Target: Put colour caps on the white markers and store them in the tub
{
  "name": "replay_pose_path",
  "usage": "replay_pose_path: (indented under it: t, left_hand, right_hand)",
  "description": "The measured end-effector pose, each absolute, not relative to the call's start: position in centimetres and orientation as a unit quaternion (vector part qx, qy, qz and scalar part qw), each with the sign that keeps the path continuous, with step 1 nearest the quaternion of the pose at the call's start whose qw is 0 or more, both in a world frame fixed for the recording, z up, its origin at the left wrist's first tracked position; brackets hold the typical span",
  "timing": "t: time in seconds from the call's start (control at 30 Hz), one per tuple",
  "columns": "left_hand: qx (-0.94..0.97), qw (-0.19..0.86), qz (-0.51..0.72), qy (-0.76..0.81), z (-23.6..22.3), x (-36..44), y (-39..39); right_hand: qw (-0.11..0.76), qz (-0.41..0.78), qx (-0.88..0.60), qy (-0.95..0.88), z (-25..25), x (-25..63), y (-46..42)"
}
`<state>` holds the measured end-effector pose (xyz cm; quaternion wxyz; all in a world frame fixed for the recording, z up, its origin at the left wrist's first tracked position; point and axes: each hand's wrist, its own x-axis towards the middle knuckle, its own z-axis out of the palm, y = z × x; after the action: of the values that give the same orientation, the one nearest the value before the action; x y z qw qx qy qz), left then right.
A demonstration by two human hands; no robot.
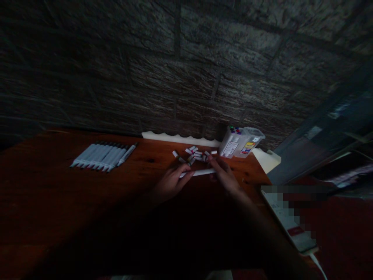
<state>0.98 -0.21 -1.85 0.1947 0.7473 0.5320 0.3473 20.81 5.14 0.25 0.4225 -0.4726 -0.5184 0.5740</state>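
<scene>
A white marker lies level between my two hands over a dark wooden table. My left hand grips its left end with curled fingers. Closed round the marker's right end is my right hand. Just beyond the hands sits a loose pile of several small marker caps. A row of several white markers lies side by side at the far left of the table.
A clear plastic case with more markers lies tipped at the back right, by a white scalloped tray. A dark stone-pattern wall rises behind. A white box sits at the right edge. The light is dim.
</scene>
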Motion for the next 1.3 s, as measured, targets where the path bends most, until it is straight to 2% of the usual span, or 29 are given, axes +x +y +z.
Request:
replay_pose_path:
  t: [0.1, 0.23, 0.47, 0.83, 1.17, 1.3]
  left_hand:
    - [0.750, 0.206, 0.350, 0.522, -2.0, 1.1, -0.1]
    - [0.756, 0.200, 0.370, 0.501, -2.2, 1.2, 0.0]
    - [0.728, 0.170, 0.414, 0.520, -2.2, 0.2, 0.4]
    - [0.722, 0.196, 0.395, 0.534, -2.1, 0.3, 0.2]
    - [0.722, 0.198, 0.399, 0.530, -2.0, 0.3, 0.2]
    - [0.720, 0.199, 0.400, 0.531, -1.9, 0.3, 0.2]
  right_hand:
    - [0.446, 0.628, -0.394, -0.501, 0.4, 21.0, 5.2]
    - [0.457, 0.654, -0.369, -0.477, 0.4, 21.0, 5.3]
    - [0.571, 0.557, -0.315, -0.514, 0.5, 22.5, 6.6]
    - [0.555, 0.487, -0.302, -0.603, 0.3, 21.5, 5.3]
    - [0.566, 0.556, -0.299, -0.530, 0.7, 21.7, 5.5]
    - [0.581, 0.547, -0.298, -0.523, 0.5, 21.8, 5.7]
